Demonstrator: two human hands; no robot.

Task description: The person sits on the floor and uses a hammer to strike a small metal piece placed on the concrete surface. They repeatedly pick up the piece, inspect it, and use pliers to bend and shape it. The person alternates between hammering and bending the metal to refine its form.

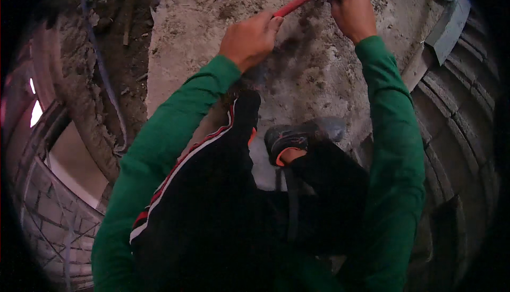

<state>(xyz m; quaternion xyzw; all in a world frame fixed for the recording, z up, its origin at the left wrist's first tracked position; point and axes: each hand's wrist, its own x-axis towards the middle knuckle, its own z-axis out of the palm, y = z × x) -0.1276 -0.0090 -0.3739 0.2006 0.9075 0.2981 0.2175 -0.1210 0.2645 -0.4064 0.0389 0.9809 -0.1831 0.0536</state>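
Note:
My left hand [248,40] is wrapped around the red handle of a hammer [293,6]. Its metal head points up and to the right, over a rough concrete slab [186,32]. Close beside the hammer head, my right hand [355,17] is closed with the fingertips drawn together. A small dark shape shows at those fingertips, but I cannot make out what it is. Below both hands, my dark shoe [289,140] with orange trim rests on the slab.
Loose soil and debris [127,42] lie left of the slab, with a bluish cord [101,61] running along them. Stacked grey blocks or tiles [451,117] line the right side, below a flat grey piece [449,29]. A brick wall [58,212] appears at the lower left.

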